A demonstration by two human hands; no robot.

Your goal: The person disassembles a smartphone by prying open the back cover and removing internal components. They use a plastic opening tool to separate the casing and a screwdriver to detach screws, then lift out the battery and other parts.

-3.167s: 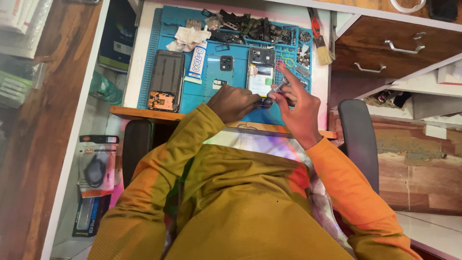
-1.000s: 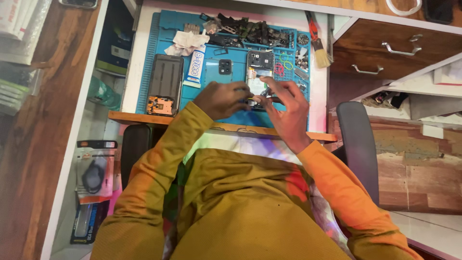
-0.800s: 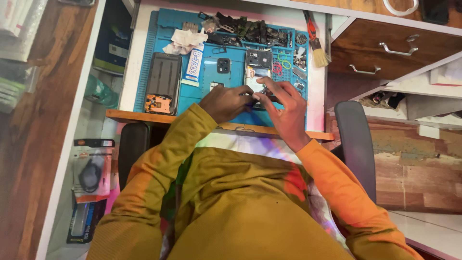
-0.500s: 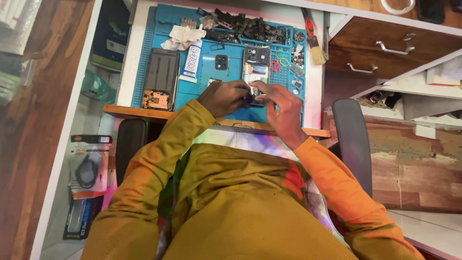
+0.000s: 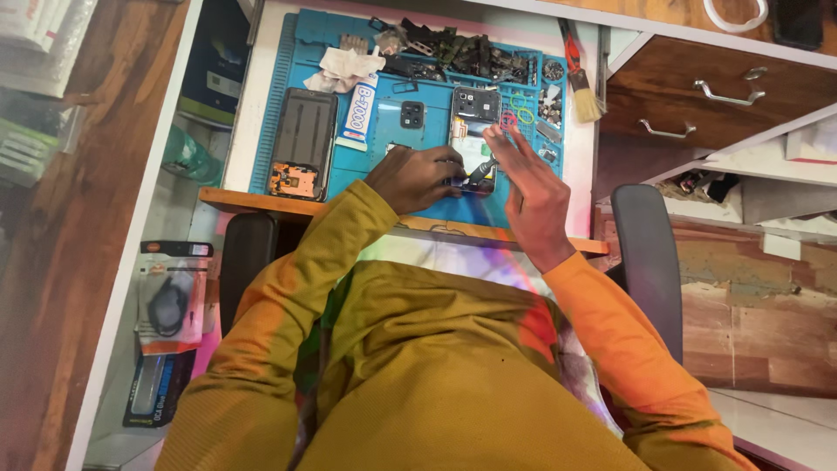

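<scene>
An opened phone with its back off lies on the blue work mat. My left hand rests curled on the phone's near end and pins it to the mat. My right hand is just right of it. Thumb and forefinger pinch a thin dark tool whose tip touches the phone's lower part, while the other fingers are spread upward. Both of my sleeves are orange-yellow.
On the mat's left lie a dark phone frame, a white glue tube and a small camera cover. Loose parts crowd the far edge, and a brush lies at the right. Wooden drawers stand right, with chair armrests on both sides.
My right hand has come down from above the phone to its near end, with the tool now at the lower part. My left hand has stayed on the phone. The view shifted slightly.
</scene>
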